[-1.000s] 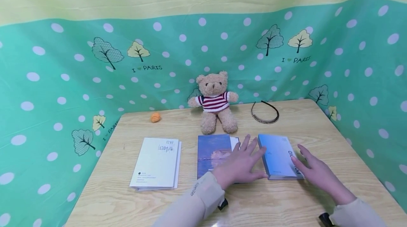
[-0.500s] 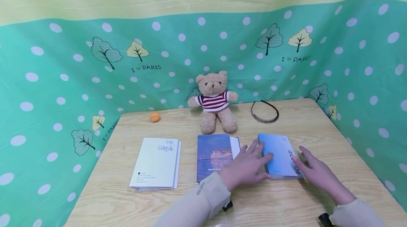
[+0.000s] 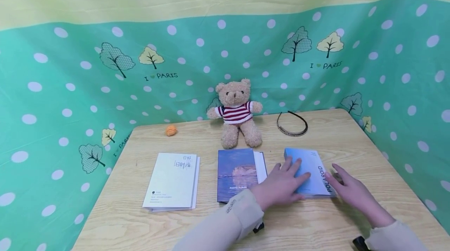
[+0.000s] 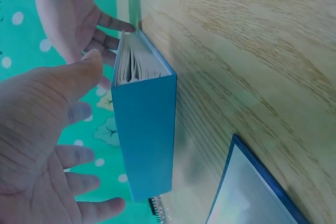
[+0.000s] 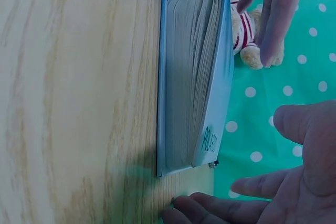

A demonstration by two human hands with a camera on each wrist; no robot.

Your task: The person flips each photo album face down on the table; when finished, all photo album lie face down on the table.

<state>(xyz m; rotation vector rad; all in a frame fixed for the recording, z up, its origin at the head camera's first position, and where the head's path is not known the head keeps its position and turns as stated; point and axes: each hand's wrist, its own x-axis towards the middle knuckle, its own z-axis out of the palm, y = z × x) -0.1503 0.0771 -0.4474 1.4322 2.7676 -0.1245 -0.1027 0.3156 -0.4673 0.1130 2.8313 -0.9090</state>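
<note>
Head view, and it's a green polka-dot cloth (image 3: pixel 225 53) at the back, with a pale wood-grain table (image 3: pixel 116 227) in front. A tan plush teddy bear (image 3: pixel 237 114) in a striped shirt sits at the far edge. Nearer come three albums: a white rectangular album (image 3: pixel 172 180) at the left, a purple-blue album with a painted cover (image 3: pixel 235 165) in the middle, and at the right the one that counts, a thick, bright blue, hard-covered album (image 3: pixel 313 159) lettered POLAROID.

That blue one lies flat, its long axis running away from the person, spine to the left, right between two hands. The left hand (image 3: pixel 281 184) is over its spine side, fingers spread, holding nothing; the wrist views suggest the fingertips are just clear of the cover, so the album lies below and to the right. The right hand (image 3: pixel 353 192) sits low beside the opposite edge, fingers loose, thumb apart, nothing gripped; from there the album is to the left and slightly farther off. Contact at that edge? Cannot tell, nor which hand is nearer.

Beyond it, a thin dark toothed headband (image 3: pixel 293 133); far left, a small round orange object (image 3: pixel 171 130).
</note>
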